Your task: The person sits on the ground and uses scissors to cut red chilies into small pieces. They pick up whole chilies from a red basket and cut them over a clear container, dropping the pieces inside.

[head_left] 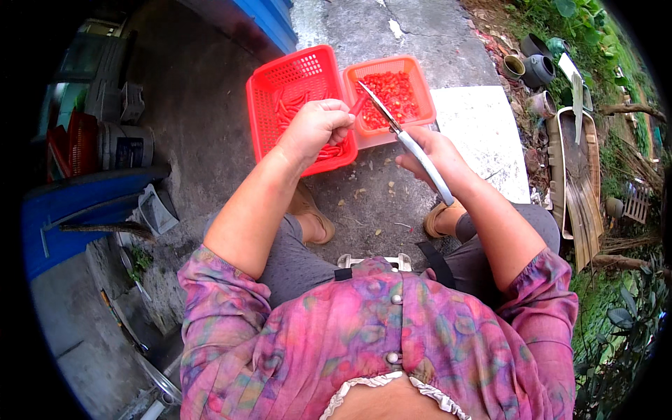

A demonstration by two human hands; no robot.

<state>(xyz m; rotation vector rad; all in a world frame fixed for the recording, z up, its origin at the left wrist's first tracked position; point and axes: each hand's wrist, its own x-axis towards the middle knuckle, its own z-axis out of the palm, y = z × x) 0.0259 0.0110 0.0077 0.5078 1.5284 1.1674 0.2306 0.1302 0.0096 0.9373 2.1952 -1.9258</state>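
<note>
My left hand (318,129) is closed in a pinch on a red chili pepper (360,104), whose free end points up and right. In my right hand (435,157) is a pair of scissors (425,159) with pale handles, its blades beside the pepper's tip. Under my left hand sits a red perforated basket (260,112) holding several whole red chilies (290,103). Beside it on the right, a smaller orange-red basket (424,84) contains many cut chili pieces (392,94), below the scissor blades. My fingers partly hide how the pepper is held.
A white board (483,133) lies on the concrete right of the baskets. Farther right are dark pots (538,71), a long planter tub (562,161) and plants. At left stand a white bucket (129,147), a blue panel (70,217) and a grey dustpan-like object (157,210).
</note>
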